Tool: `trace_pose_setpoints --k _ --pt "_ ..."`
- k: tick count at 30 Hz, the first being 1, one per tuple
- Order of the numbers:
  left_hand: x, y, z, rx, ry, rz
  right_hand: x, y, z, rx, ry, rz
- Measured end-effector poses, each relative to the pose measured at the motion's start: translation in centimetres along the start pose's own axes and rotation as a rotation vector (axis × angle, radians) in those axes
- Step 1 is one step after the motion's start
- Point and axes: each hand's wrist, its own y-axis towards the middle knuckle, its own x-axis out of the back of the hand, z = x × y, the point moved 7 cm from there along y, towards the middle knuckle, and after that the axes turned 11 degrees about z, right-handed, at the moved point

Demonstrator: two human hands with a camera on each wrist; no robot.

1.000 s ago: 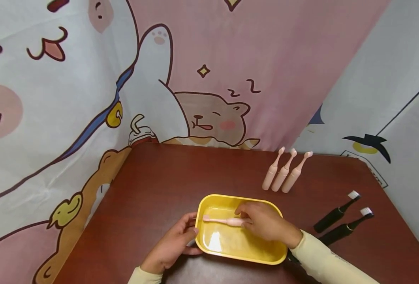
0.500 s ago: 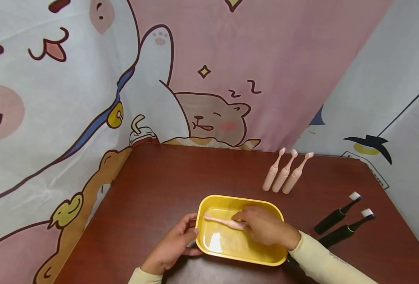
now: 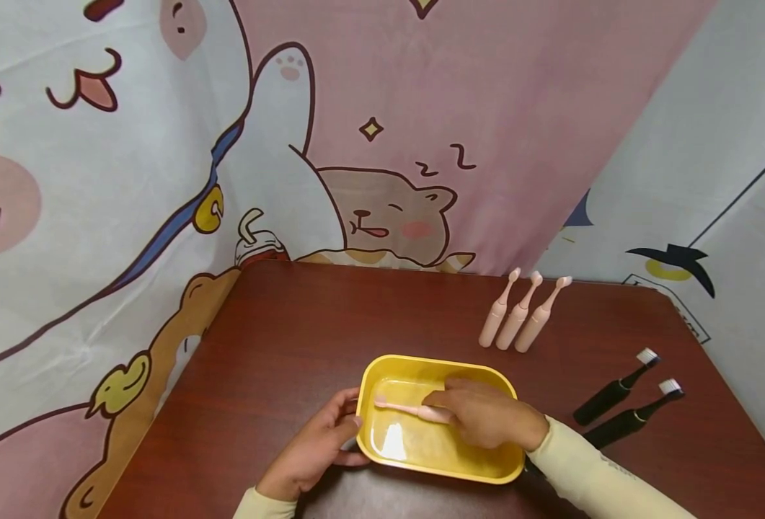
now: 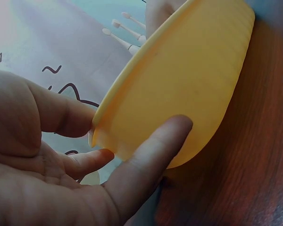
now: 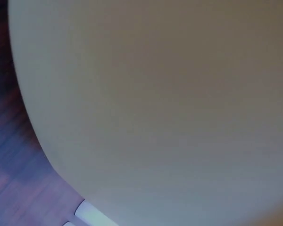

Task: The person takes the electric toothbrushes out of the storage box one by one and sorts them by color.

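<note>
A yellow plastic tray [image 3: 443, 472] sits near the table's front edge. My left hand [image 3: 320, 443] holds its left end; in the left wrist view the thumb [image 4: 165, 141] lies against the outer wall and the index finger touches the rim. Inside the tray, a pink electric toothbrush [image 3: 398, 408] points its head left. My right hand [image 3: 486, 414] reaches in and grips its handle, hiding the handle's end. The right wrist view is mostly filled by a blurred pale wall [image 5: 146, 94], so the fingers do not show there.
Three pink electric toothbrushes [image 3: 518, 317] stand in a row behind the tray. Two black electric toothbrushes [image 3: 606, 400] are to the right; another dark object [image 3: 534, 472] is partly hidden by the right sleeve [image 3: 590, 468]. A cartoon-printed cloth [image 3: 518, 108] hangs behind the table [image 3: 304, 324].
My right hand has moved slightly, its index finger now over the pink toothbrush's handle. The toothbrush has tilted and shifted a little right. The left hand and tray have stayed put.
</note>
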Motion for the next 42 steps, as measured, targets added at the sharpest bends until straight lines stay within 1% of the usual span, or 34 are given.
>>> trace_pose_setpoints --k 5,9,22,25,29,34,37,42 --pt "0.0 0.0 0.0 -0.005 -0.004 -0.003 0.0 -0.2 -0.1 0.019 -0.012 0.017" --pt "0.0 -0.1 0.0 -0.009 0.001 -0.005 0.4 -0.6 0.1 0.046 0.002 0.004" --pt "-0.2 0.0 -0.1 -0.002 0.014 -0.011 2.1 -1.6 -0.2 0.104 0.164 -0.082" --pt "-0.2 0.0 -0.2 0.001 0.019 -0.01 2.2 -1.8 -0.3 0.108 0.17 -0.112" --pt "-0.3 -0.1 -0.4 0.002 0.026 -0.009 2.5 -2.2 -0.7 0.088 0.161 -0.158" --pt "-0.4 -0.2 -0.6 0.001 0.035 -0.012 3.2 -2.7 -0.8 0.077 0.182 -0.215" --pt "-0.4 -0.2 -0.6 0.0 0.037 -0.015 3.7 -3.0 -0.9 0.072 0.208 -0.25" --pt "-0.5 -0.3 -0.7 -0.003 0.046 -0.018 4.5 -3.6 -1.2 0.063 0.286 -0.325"
